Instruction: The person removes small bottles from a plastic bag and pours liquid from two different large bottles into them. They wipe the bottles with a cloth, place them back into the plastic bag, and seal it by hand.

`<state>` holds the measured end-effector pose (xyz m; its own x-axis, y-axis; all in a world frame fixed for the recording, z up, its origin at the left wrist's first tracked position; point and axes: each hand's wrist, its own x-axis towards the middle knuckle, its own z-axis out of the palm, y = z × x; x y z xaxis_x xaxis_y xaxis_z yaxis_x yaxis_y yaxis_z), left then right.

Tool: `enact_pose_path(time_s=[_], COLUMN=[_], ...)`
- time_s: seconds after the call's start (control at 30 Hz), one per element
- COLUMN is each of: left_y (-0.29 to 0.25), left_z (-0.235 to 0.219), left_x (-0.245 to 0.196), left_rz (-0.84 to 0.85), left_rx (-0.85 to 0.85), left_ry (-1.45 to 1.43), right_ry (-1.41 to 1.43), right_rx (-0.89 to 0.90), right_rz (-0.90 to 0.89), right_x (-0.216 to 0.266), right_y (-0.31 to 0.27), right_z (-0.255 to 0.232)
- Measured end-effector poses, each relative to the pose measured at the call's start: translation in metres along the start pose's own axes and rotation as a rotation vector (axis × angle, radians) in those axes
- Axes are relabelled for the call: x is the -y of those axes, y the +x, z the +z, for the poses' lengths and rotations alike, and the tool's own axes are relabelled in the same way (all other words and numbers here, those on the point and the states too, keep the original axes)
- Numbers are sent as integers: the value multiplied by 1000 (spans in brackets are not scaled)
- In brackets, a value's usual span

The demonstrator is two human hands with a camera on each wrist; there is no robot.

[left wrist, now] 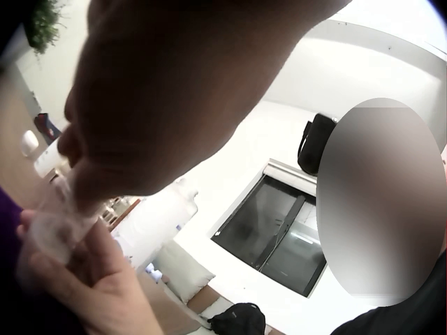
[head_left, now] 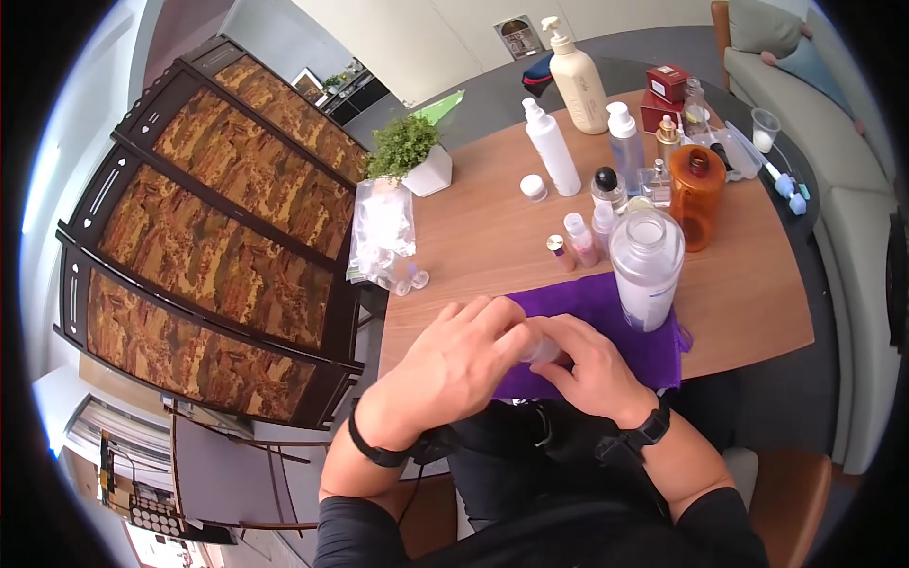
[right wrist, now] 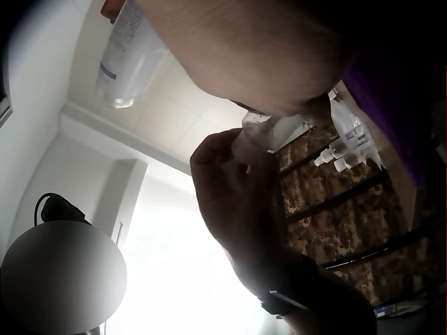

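Note:
My left hand (head_left: 459,355) and my right hand (head_left: 598,371) meet over the purple cloth (head_left: 578,298). Between them they grip a small clear plastic container (head_left: 542,350), mostly covered by fingers. In the left wrist view the container (left wrist: 56,234) is blurred and has a rounded see-through end. In the right wrist view, left-hand fingers curl round the same container (right wrist: 260,132), with the right hand close above. A large clear bottle (head_left: 647,275) with a white lower part and an uncapped neck stands on the cloth beside my right hand.
Small pink bottles (head_left: 580,241), a white spray bottle (head_left: 552,151), a tall cream pump bottle (head_left: 579,85) and an amber bottle (head_left: 696,204) crowd the table (head_left: 473,227) beyond the cloth. To the left lie a plastic bag (head_left: 383,222) and a potted plant (head_left: 428,170).

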<state>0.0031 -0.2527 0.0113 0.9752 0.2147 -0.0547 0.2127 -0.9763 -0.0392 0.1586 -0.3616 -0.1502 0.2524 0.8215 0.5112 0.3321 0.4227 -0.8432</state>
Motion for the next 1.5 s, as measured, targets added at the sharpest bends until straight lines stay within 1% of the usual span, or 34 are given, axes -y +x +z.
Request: enact_pose_path(time_s=[0.03,0.07,0.13,0.17,0.23,0.27,0.3,0.33,0.37,0.4,0.43,0.47,0.5,0.57,0.6,0.67,0.7,0.77,0.8,0.83,0.87,0.9,0.97,1.0,1.07,1.1,1.17,1.2,1.23,1.3,1.33,1.4,1.43,1.5], left_y=[1,2,5,6,7,6,5,7,8,10,11,12,13,12,11,9,8,8,8,7,6,7,14,13,13,12,9,6,6,6,8,13,13,13], left_z=[-1,-5,-20,-19,-15,-12,-10,-10,-10,-12,-15,-19,-22,-25,-22,-14,-12,-6,-1,7,10,10,4,-2,-20,-17,-8,-1,4,11,11,10,5,-11], left_x=[4,0,-12,-11,-8,0,3,6,7,6,2,-2,-6,-13,-15,-18,-18,-18,-14,-8,-5,-2,4,2,-6,-8,-10,-3,2,8,11,17,15,5], left_rz=[168,176,91,93,6,2,1,117,235,239,263,286,288,112,112,-222,-217,-421,-418,-300,-183,-181,192,192,168,171,-58,-88,-90,75,76,316,316,247], left_rx=[-75,-76,-213,-213,-194,-28,-29,-34,-38,-38,-82,-127,-127,-230,-228,-383,-381,-118,-117,-149,-181,-178,-191,-192,-171,-168,-207,-112,-113,-99,-98,-145,-146,-119], left_ry=[39,31,-80,-83,109,129,129,131,132,131,183,236,235,137,136,81,80,-198,-198,-253,-308,-310,-247,-248,-117,-118,-84,-87,-88,-140,-141,-179,-180,-120], right_ry=[-10,-18,-32,-35,-32,-32,-34,-35,-36,-40,-44,-45,-44,-41,-16,9,2,-6,-24,-41,-41,-43,-45,-39,-34,-36,-39,-32,-24,-30,-36,-49,-59,-51], right_rx=[-9,-12,-29,-30,2,3,6,8,6,-11,-27,-28,-21,-16,-41,-70,-65,-64,-71,-78,-79,-48,-17,-14,-16,-31,-46,-51,-54,-45,-39,-48,-56,-57], right_rz=[-14,-5,-32,-29,-18,-17,20,57,58,33,9,11,43,78,75,73,88,104,44,-15,-12,19,52,61,69,50,31,20,8,0,-6,-34,-64,-38], right_x=[0,1,2,0,-2,-1,0,0,-1,-4,-5,-5,-4,-5,-6,-6,-4,-5,-9,-11,-10,-7,-4,-2,-2,-2,-3,-4,-5,-4,-3,-4,-4,-5], right_y=[-1,-1,-1,-1,-1,-1,-1,-2,-2,-3,-4,-5,-5,-6,-6,-6,-5,-5,-5,-5,-5,-5,-6,-5,-4,-4,-4,-4,-3,-3,-3,-3,-3,-3], right_z=[0,0,0,-1,0,0,0,0,1,2,2,1,1,2,4,4,3,3,5,6,5,3,2,2,1,2,3,4,4,3,2,2,2,4])
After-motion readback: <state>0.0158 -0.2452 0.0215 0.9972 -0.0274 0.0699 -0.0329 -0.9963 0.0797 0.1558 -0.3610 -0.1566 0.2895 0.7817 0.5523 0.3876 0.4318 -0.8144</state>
